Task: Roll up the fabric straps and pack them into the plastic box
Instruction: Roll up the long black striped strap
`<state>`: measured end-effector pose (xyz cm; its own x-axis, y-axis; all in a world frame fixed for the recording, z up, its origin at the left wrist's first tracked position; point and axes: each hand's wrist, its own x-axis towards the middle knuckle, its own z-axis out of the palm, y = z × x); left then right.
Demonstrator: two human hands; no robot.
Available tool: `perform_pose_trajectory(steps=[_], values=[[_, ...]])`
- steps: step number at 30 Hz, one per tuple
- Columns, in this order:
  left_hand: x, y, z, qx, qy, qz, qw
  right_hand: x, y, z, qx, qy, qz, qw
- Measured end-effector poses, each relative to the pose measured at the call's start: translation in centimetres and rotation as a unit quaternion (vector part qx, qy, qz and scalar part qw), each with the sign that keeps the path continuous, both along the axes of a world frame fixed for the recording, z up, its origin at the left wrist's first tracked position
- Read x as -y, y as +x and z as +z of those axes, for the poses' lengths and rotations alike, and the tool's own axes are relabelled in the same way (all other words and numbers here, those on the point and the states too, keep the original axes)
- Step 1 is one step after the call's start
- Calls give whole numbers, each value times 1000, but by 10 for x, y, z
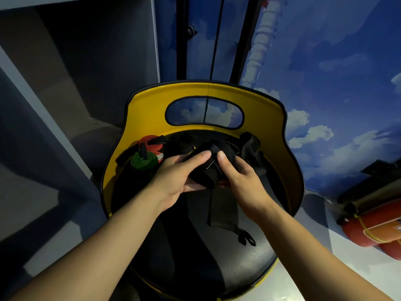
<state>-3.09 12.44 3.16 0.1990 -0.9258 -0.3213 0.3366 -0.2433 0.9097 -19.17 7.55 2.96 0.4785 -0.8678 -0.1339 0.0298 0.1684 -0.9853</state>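
Note:
Both hands meet over the black seat of a yellow chair (217, 268). My left hand (178, 174) and my right hand (240, 181) grip a partly rolled black fabric strap (208, 170) between them, thumbs on top. Its loose end (223, 211) hangs down onto the seat and finishes in a black clip (246, 237). At the back left of the seat lie a rolled red strap (152, 145) and a rolled green strap (143, 162). More black straps (249, 144) are piled at the back of the seat. No plastic box is in view.
The chair's yellow backrest (152, 101) with an oval cut-out curves round the seat. A blue sky-painted wall (325, 61) is behind. Red cylinders (375, 227) lie on the floor at the right. Grey shelving (54, 83) stands at the left.

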Motion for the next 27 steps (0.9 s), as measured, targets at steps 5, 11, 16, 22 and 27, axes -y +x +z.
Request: perform_pose_trajectory(steps=[5,11,16,22,27], values=[[0,4,-2,-43,-4,-12,999,7,-9,0,15,-20,43,999],[1,20,-2,63,-3,-89,994,11,-18,4,3,-50,72,996],[2,16,-9,96,-31,-75,992,10,-17,-1,5,-62,71,996],[1,12,-12,119,-56,-45,990,7,-15,-3,4,-74,46,996],[3,13,-9,54,-49,-62,995,9,-14,0,-4,-59,51,997]])
